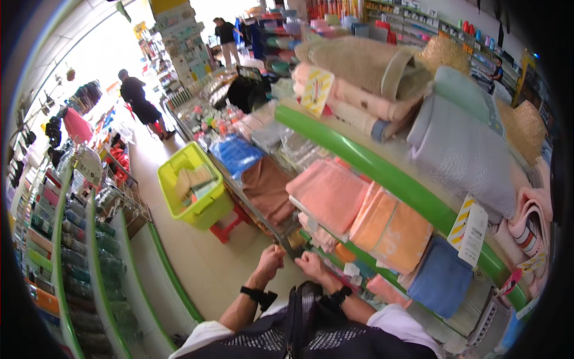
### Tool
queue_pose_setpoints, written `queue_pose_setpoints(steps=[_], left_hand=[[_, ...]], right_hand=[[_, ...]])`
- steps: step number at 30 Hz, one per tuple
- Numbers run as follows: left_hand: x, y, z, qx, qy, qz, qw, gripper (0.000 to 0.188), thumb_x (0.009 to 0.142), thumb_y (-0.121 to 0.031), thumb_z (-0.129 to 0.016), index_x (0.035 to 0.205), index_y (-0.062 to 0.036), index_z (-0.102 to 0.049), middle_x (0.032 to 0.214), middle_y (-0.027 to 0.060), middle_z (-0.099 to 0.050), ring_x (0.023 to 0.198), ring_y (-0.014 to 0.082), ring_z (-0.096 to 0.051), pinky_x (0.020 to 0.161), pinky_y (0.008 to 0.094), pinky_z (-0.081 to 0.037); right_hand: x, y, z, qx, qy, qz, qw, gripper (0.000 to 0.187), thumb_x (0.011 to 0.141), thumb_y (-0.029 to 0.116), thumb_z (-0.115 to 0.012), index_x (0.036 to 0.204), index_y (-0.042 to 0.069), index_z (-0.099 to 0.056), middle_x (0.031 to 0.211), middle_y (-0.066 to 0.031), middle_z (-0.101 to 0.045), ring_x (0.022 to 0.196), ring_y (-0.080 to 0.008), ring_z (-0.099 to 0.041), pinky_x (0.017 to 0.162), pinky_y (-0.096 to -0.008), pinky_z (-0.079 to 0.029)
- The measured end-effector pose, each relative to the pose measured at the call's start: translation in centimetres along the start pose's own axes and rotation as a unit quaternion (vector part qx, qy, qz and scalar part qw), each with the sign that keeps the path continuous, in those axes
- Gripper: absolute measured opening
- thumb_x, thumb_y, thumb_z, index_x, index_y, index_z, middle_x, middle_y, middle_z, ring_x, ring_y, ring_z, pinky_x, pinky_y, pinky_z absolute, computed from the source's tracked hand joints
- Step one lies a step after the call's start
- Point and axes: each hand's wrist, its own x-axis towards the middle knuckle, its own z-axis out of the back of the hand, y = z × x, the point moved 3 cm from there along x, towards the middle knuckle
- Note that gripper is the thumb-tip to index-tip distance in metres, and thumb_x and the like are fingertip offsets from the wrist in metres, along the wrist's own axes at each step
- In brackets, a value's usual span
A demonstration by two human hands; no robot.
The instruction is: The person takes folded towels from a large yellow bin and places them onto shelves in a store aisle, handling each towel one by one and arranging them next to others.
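Both my hands are in front of my body, at the near end of a display table. My left hand (272,258) is curled into a fist, and no object shows in it. Slightly apart on its right, my right hand (312,264) is also closed, with nothing visible in its fingers. Each wrist carries a black band. Closest to the right hand is a green-edged shelf rack with folded towels: a pink one (329,194), an orange one (391,229) and a blue one (441,278).
A yellow-green bin (200,209) sits on a red stool (228,225) in the aisle ahead. Green-edged shelves with glassware (113,272) line the left. Rolled towels (359,63) lie on the rack's top, above its green rail (365,164). A person (140,102) stands farther along.
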Motion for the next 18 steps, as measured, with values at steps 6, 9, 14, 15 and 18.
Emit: queue_pose_setpoints(steps=[6,9,14,15,18], left_hand=[[5.9,-0.2,-3.2,0.072,0.061,-0.001,0.996,0.009,0.078,-0.013,-0.056,0.080,-0.0070,-0.049,0.060,0.0012,-0.045,0.047,0.0119,-0.043,0.042,0.0257,-0.037],[6.2,-1.3,-5.8,0.144,0.061,0.043,0.987,0.038,0.082,-0.019,-0.055,0.113,-0.0011,-0.044,0.077,0.0045,-0.051,0.065,0.0139,-0.051,0.055,0.0303,-0.046],[9.5,-1.8,-5.5,0.214,0.094,0.070,0.970,0.064,0.081,-0.021,-0.056,0.133,-0.0019,-0.024,0.097,0.0072,-0.051,0.081,0.0154,-0.052,0.066,0.0327,-0.048],[10.1,-1.8,-5.3,0.212,0.098,0.071,0.970,0.064,0.080,-0.020,-0.056,0.133,-0.0020,-0.024,0.101,0.0078,-0.052,0.081,0.0155,-0.053,0.065,0.0311,-0.048],[12.1,-2.2,-5.1,0.229,0.132,0.072,0.962,0.066,0.079,-0.021,-0.057,0.132,-0.0007,-0.024,0.109,0.0098,-0.051,0.085,0.0179,-0.054,0.066,0.0315,-0.049]], right_hand=[[3.4,0.1,2.9,-0.031,-0.027,0.026,0.999,0.038,0.077,0.025,-0.064,0.059,0.002,-0.041,0.050,-0.0065,-0.041,0.050,-0.0106,-0.038,0.046,-0.0331,-0.034],[4.3,-2.2,4.2,0.130,-0.033,-0.058,0.989,0.031,0.091,0.031,-0.044,0.071,0.007,-0.044,0.049,0.0014,-0.042,0.042,-0.0074,-0.042,0.040,-0.0237,-0.037],[4.8,-1.2,5.0,0.173,-0.102,-0.119,0.972,0.029,0.093,0.032,-0.039,0.086,0.005,-0.048,0.056,-0.0006,-0.047,0.046,-0.0082,-0.046,0.043,-0.0228,-0.039],[5.0,-2.0,5.1,0.142,-0.113,-0.103,0.978,0.027,0.092,0.031,-0.040,0.089,0.005,-0.048,0.058,-0.0007,-0.048,0.048,-0.0079,-0.047,0.044,-0.0223,-0.040],[4.9,-3.5,5.0,0.084,-0.150,-0.062,0.983,0.023,0.090,0.025,-0.047,0.097,0.003,-0.048,0.066,-0.0008,-0.051,0.054,-0.0069,-0.049,0.048,-0.0208,-0.042]])
